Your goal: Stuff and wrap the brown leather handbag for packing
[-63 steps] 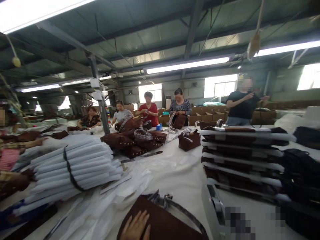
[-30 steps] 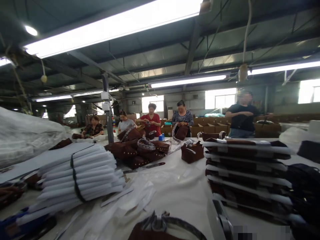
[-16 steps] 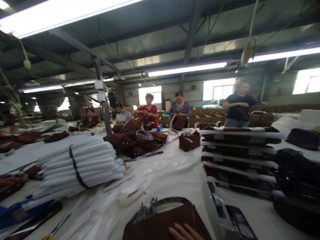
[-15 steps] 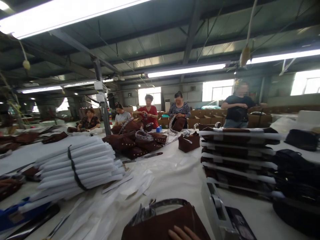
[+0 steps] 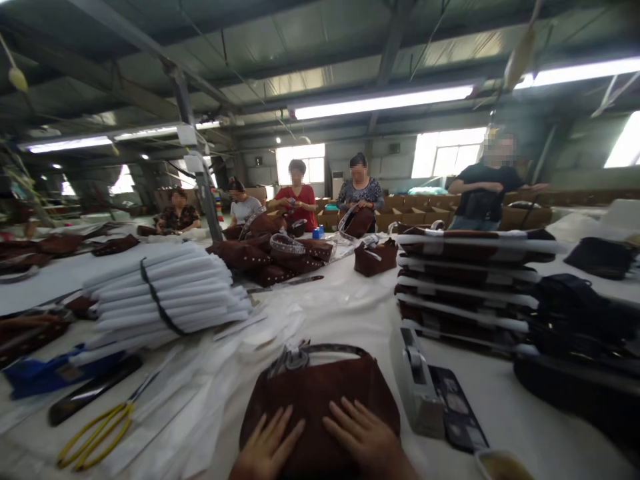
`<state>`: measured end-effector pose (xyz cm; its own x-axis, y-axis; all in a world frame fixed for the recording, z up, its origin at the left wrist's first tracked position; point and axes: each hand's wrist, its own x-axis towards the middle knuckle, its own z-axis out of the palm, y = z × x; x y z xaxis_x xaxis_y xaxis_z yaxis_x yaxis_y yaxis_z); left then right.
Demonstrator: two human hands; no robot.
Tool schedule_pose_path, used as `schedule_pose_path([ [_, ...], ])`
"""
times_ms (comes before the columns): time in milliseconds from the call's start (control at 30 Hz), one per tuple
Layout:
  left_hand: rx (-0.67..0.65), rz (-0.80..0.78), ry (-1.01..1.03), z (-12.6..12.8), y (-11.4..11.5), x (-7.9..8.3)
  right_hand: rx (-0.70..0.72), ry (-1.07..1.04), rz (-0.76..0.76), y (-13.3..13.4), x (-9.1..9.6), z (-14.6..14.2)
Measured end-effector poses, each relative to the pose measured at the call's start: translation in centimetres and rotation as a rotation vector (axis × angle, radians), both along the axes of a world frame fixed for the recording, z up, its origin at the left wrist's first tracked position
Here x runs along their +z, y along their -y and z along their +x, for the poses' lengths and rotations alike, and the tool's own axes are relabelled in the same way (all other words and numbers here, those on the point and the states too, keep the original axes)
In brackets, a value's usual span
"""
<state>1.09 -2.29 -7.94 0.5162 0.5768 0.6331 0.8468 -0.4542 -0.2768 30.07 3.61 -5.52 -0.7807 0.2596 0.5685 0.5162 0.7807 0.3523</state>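
Observation:
A dark brown handbag [image 5: 320, 380] lies on the white-covered table right in front of me, its wrapped handle toward the far side. My left hand [image 5: 267, 443] rests on the bag's lower left with fingers stretched out. Flat on its right half is my right hand [image 5: 363, 433], fingers spread. Neither hand grips anything. Right of the bag stands a grey tape dispenser [image 5: 420, 383], with a dark phone-like object [image 5: 457, 407] beside it. Yellow-handled scissors [image 5: 97, 433] lie to the left.
A strapped stack of white foam sheets [image 5: 165, 293] sits at left, near a blue tape dispenser [image 5: 55, 373]. At right rises a stack of wrapped brown bags [image 5: 470, 287], then black bags [image 5: 575, 327]. More brown handbags [image 5: 270, 257] pile up farther back, where several people work.
My view has tilted down, so the bag and scissors show more fully. My left hand has come into view on the bag; both hands now lie flat on it.

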Motion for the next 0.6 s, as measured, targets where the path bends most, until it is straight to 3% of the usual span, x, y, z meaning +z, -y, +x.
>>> schedule_pose_path([
  [100, -0.012, -0.178, -0.033, -0.2, 1.2, 2.5, -0.005, 0.042, -0.262, 1.5, 2.3, 0.7],
  [167, -0.032, -0.357, -0.017, 0.1, 2.4, 3.7, -0.01, 0.079, -0.372, 2.5, 2.4, 1.1],
  [267, 0.018, -0.444, -0.008, 1.2, 4.3, 3.5, -0.023, 0.038, -0.359, 4.3, 0.8, 1.6],
  [400, 0.13, -0.377, -0.076, 3.0, 6.4, 2.0, -0.033, -0.043, -0.274, 5.7, -1.3, 2.0],
  [600, 0.23, -0.409, -0.117, 5.1, 5.4, 2.7, -0.063, 0.029, -0.314, 5.8, -1.9, 2.1],
])
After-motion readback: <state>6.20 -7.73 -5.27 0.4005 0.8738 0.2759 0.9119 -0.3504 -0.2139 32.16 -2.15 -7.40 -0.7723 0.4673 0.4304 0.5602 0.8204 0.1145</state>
